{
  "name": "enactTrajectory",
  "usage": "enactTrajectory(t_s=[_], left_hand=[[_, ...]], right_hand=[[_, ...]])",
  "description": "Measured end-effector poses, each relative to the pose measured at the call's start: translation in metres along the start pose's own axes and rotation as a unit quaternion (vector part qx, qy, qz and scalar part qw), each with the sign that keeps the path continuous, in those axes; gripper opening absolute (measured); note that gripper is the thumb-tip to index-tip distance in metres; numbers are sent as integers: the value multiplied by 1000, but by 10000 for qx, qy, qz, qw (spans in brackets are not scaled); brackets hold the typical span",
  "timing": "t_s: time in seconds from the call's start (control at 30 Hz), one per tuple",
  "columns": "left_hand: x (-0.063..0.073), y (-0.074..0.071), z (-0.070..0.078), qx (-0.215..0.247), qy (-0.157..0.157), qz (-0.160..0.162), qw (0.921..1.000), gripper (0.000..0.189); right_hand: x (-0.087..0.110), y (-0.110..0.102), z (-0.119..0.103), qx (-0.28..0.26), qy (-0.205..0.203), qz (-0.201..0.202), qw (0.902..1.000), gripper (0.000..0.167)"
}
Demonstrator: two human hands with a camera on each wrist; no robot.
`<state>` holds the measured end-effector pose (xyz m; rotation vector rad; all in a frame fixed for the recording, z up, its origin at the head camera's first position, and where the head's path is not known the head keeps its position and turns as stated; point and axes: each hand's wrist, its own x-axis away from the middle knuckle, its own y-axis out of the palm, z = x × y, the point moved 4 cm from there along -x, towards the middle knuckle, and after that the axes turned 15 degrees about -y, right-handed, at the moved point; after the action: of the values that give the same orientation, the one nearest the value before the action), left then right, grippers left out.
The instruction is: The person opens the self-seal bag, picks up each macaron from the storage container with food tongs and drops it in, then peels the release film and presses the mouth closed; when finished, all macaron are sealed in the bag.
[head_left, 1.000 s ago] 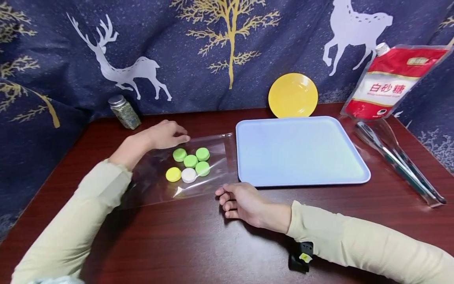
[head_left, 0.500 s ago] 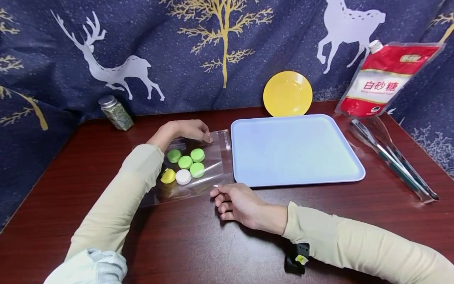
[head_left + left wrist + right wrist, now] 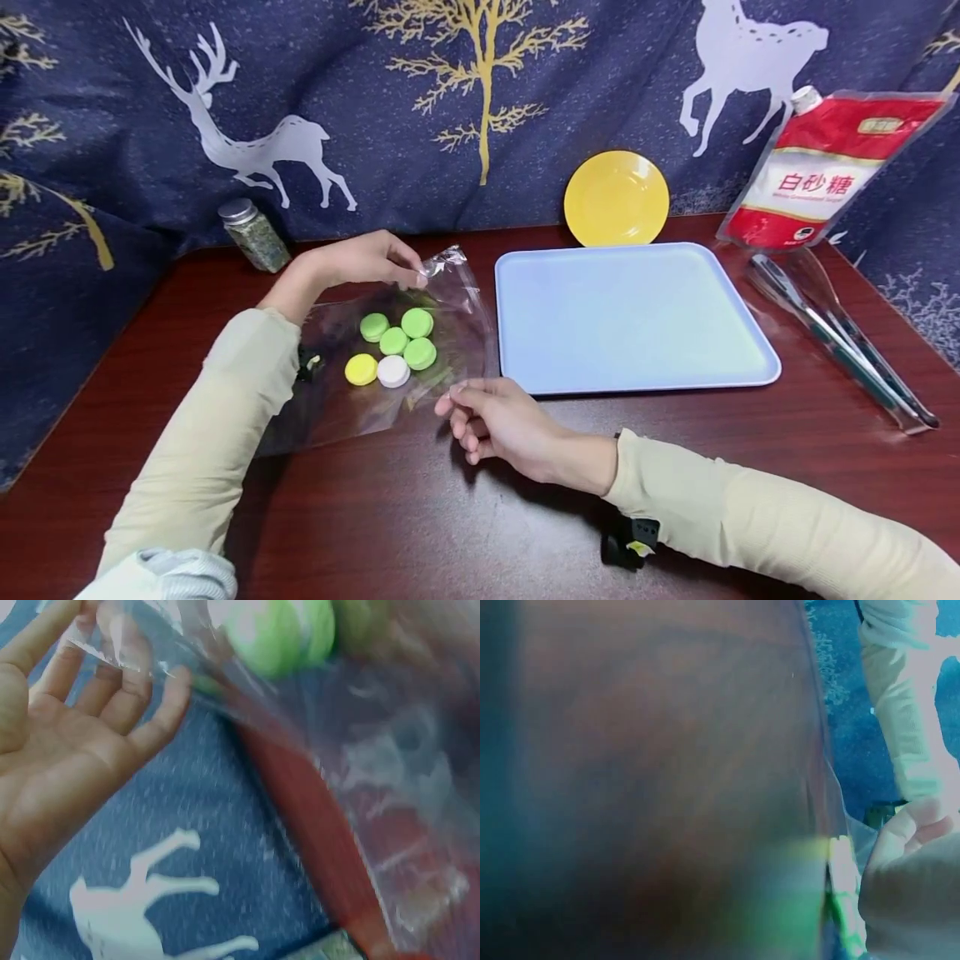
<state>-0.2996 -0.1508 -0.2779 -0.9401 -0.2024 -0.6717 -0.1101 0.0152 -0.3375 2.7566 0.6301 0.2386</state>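
A clear plastic bag (image 3: 337, 412) lies on the table, with several green macarons (image 3: 393, 341), a yellow macaron (image 3: 362, 369) and a white macaron (image 3: 393, 372) showing through it. My left hand (image 3: 363, 260) pinches the bag's far edge near its right end, lifting that corner. In the left wrist view, film runs across its fingertips, and a green macaron (image 3: 279, 636) appears beyond. At the near right corner, my right hand (image 3: 506, 425) pinches the film between thumb and forefinger, its other fingers curled. The right wrist view is mostly blurred, with that hand at its right edge.
Right of the bag sits a light blue tray (image 3: 637, 321). A yellow plate (image 3: 617, 198) leans against the cloth behind it. Farther right are a red sugar pouch (image 3: 825, 179) and tongs (image 3: 847, 346). A spice jar (image 3: 255, 236) stands at the back left.
My left hand has slid right along the bag's far edge, taken hold of its corner and raised it, so the film now bunches upward. The right hand has barely moved.
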Motion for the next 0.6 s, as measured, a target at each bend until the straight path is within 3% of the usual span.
enactTrajectory(t_s=[0.17,0.27,0.33,0.47,0.6], left_hand=[[24,-15,-9,559,99,564,9968,23],[37,-15,-16,957,103,926,9910,21],[43,-12,-18,1236,147,1132,9857,21],[54,-4,-15,1732,374,1387,9743,18],[62,2,-2,1989,694,1585,9646,16]], right_hand=[[-2,-7,-14,388,-525,-17,9979,24],[-2,-21,-26,1146,-930,14,9891,23],[0,-33,-39,1908,-1313,-72,9728,21],[4,-60,-69,3340,-2039,-165,9201,20],[13,-81,-92,3902,-2314,-87,8911,19]])
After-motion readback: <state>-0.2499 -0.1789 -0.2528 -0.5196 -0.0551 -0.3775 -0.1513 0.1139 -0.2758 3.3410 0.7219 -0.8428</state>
